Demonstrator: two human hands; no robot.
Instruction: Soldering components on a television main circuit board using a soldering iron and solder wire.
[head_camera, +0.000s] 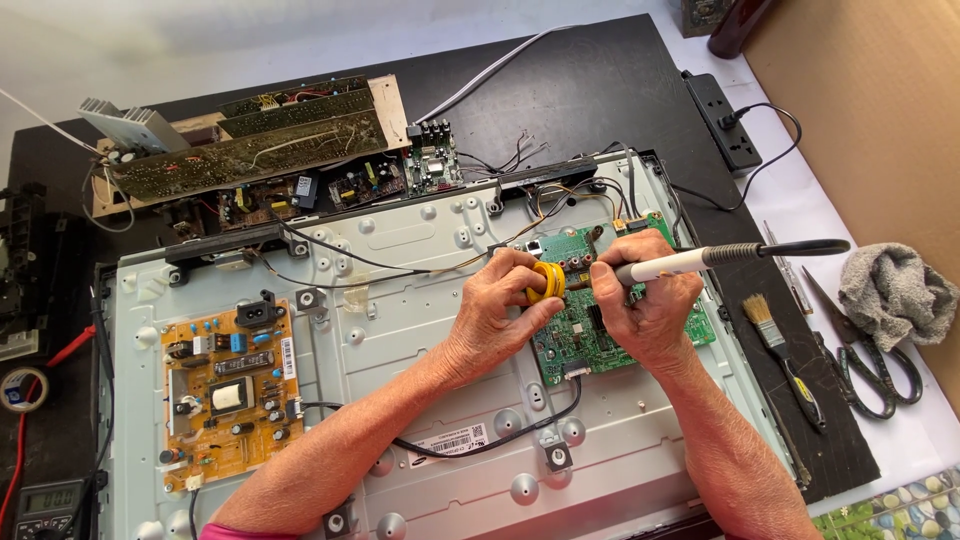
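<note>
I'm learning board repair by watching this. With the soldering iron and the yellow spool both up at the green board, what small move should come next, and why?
Probably ease the soldering iron tip down onto the joint. The right hand holds it like a pen with its tip hidden at the green board, and the left hand holds the yellow spool right beside it, so both already meet at one spot.

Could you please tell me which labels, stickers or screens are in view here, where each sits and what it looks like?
Barcode sticker: white oblong with black bars, on the grey metal back panel, below the left hand.
Board label: narrow white strip, upright along the right edge of the orange circuit board.
Meter screen: small grey display on a dark multimeter, bottom left corner.
No packages or signs show.
</note>
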